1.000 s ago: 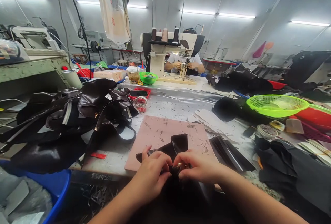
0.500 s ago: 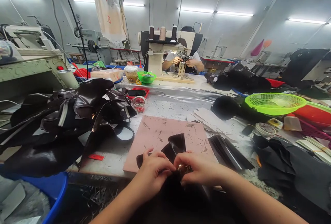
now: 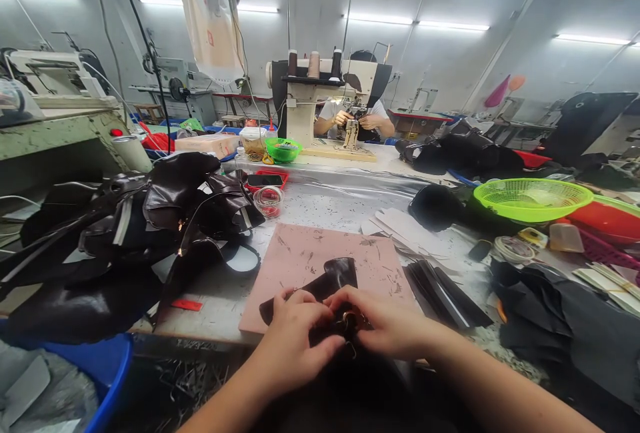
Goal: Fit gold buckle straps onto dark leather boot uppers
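A dark, shiny leather piece point(image 3: 340, 274) lies partly on the pink board point(image 3: 295, 246) and runs down over the front edge, where it turns too dark to make out. My left hand point(image 3: 300, 330) is closed on its left side, thumb and fingers bent around the edge. From the right, my right hand point(image 3: 380, 320) grips the same piece, fingers curled about a small gold-coloured metal fitting point(image 3: 353, 318). A thin pale strand dangles just below the fitting between the two hands. The fingertips are partly hidden by the leather.
Dark leather pieces point(image 3: 170, 193) are heaped on the left above a blue tub point(image 3: 113, 380). Black strips point(image 3: 445, 293), white sheets point(image 3: 407, 233) and a green basket point(image 3: 533, 200) lie to the right. Across the bench a person works at a sewing machine point(image 3: 300, 103).
My left thumb has moved lower and opened away from the fingers. My right hand has shifted slightly left over the fitting, and the leather on the board has turned a little.
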A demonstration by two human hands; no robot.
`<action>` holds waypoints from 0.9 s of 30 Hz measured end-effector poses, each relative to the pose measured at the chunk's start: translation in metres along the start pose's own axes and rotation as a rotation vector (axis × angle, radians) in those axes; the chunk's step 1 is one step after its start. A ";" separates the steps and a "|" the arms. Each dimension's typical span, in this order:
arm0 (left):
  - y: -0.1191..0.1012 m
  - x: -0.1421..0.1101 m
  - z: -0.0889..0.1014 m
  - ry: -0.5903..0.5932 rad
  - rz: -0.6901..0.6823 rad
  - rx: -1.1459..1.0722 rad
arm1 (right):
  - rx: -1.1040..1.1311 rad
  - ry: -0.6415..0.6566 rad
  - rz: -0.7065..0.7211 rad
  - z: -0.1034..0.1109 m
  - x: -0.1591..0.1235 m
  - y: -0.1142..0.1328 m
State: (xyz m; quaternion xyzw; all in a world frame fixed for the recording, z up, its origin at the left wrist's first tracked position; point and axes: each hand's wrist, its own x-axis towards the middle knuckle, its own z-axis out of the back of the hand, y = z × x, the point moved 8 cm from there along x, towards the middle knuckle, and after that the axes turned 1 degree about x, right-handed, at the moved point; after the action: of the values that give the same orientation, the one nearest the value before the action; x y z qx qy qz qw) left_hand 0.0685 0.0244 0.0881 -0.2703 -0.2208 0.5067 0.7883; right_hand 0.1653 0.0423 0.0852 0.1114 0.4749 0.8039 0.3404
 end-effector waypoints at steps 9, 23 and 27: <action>0.006 0.006 -0.001 -0.038 0.044 0.016 | -0.225 -0.286 0.081 0.010 -0.008 0.006; 0.013 0.007 -0.018 0.282 0.095 -0.396 | -0.491 -0.484 -0.022 -0.015 -0.025 0.004; 0.021 0.008 -0.028 0.322 0.226 -0.416 | -0.380 -0.371 -0.090 -0.019 -0.024 0.004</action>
State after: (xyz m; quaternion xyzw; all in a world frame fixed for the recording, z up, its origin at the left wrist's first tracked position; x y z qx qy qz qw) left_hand 0.0746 0.0337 0.0540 -0.5260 -0.1603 0.4857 0.6795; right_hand 0.1722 0.0120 0.0821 0.1697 0.2493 0.8284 0.4720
